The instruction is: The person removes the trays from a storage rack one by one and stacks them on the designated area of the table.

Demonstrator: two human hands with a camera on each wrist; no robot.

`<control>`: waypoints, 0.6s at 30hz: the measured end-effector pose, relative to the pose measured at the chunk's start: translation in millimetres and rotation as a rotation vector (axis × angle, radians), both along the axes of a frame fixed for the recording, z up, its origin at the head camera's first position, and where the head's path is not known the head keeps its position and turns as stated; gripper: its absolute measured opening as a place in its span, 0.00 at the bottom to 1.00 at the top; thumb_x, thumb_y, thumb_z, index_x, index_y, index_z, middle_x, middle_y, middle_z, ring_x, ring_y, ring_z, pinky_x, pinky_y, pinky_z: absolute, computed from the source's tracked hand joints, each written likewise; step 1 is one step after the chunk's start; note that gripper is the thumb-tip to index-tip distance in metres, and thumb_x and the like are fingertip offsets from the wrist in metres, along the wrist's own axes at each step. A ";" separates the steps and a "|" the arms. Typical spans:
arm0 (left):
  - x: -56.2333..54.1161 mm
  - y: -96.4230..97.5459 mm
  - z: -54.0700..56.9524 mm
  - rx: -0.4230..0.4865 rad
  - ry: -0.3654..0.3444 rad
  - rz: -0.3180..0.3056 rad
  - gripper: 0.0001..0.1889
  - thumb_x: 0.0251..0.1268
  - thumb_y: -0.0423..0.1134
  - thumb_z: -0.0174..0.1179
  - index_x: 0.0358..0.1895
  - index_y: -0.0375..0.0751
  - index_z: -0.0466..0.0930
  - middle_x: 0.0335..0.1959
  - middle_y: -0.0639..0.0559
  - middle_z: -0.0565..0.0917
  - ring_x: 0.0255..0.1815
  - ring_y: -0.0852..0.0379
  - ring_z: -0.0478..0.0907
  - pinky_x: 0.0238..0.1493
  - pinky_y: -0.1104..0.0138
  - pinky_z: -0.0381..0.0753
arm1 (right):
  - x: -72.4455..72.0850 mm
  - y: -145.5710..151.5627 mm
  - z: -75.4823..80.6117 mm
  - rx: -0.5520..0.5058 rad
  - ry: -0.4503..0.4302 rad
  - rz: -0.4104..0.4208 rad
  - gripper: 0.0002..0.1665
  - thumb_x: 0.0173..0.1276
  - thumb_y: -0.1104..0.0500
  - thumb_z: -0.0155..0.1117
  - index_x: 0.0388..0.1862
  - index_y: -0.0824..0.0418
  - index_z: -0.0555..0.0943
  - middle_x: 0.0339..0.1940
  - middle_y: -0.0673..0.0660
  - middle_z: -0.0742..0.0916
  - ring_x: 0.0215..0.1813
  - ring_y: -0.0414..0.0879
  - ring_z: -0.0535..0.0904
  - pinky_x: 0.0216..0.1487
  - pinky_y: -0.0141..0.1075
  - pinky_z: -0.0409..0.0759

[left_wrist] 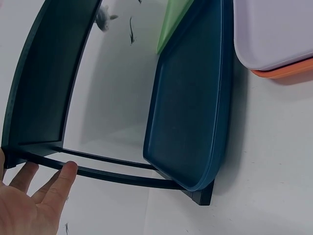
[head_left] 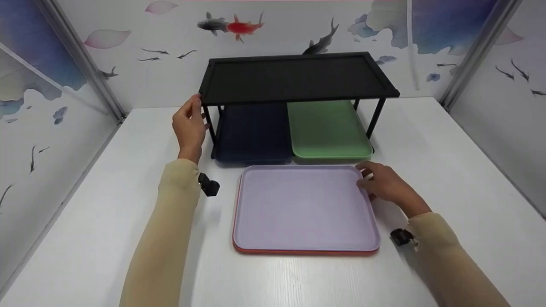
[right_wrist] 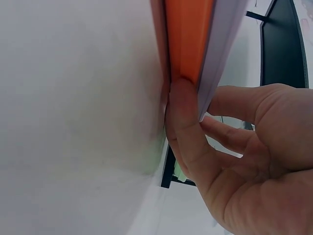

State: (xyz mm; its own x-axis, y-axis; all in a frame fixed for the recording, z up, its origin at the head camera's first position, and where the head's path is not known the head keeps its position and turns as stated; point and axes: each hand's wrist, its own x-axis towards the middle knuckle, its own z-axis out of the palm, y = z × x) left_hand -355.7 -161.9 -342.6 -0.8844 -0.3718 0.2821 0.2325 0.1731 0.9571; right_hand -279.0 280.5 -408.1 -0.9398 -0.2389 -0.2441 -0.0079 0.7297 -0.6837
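Observation:
My left hand [head_left: 190,128] pinches the left end of a black rack [head_left: 294,79]. In the left wrist view its fingers lie against the rack's leg, under the top board. In front of the rack, a lilac tray [head_left: 307,209] is stacked on an orange tray [head_left: 307,252]. My right hand [head_left: 384,183] grips the right edge of this stack near its far corner. The right wrist view shows one finger on the orange tray's side, with the thumb across at the lilac rim. Under the rack, a dark blue tray [head_left: 254,132] lies beside a green tray [head_left: 330,128].
Everything stands on a white table [head_left: 106,213]. Printed white walls [head_left: 162,76] with fish and petals close in the back and both sides. The rack's right front leg [head_left: 376,119] stands next to the green tray.

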 end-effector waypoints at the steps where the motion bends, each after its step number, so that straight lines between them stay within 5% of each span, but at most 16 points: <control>1: -0.2 0.4 0.3 -0.001 0.000 0.000 0.23 0.84 0.50 0.47 0.71 0.47 0.76 0.71 0.48 0.76 0.64 0.45 0.80 0.58 0.55 0.85 | 0.2 0.6 0.0 0.000 -0.003 -0.005 0.32 0.78 0.61 0.56 0.76 0.71 0.63 0.67 0.77 0.73 0.48 0.56 0.85 0.42 0.42 0.88; 18: -0.2 -0.7 1.2 -0.004 -0.019 0.000 0.23 0.83 0.52 0.47 0.71 0.48 0.76 0.72 0.49 0.76 0.65 0.46 0.79 0.58 0.57 0.85 | 2.0 5.9 -2.8 -0.106 -0.006 -0.032 0.32 0.78 0.61 0.59 0.75 0.72 0.64 0.67 0.76 0.75 0.47 0.52 0.85 0.43 0.41 0.89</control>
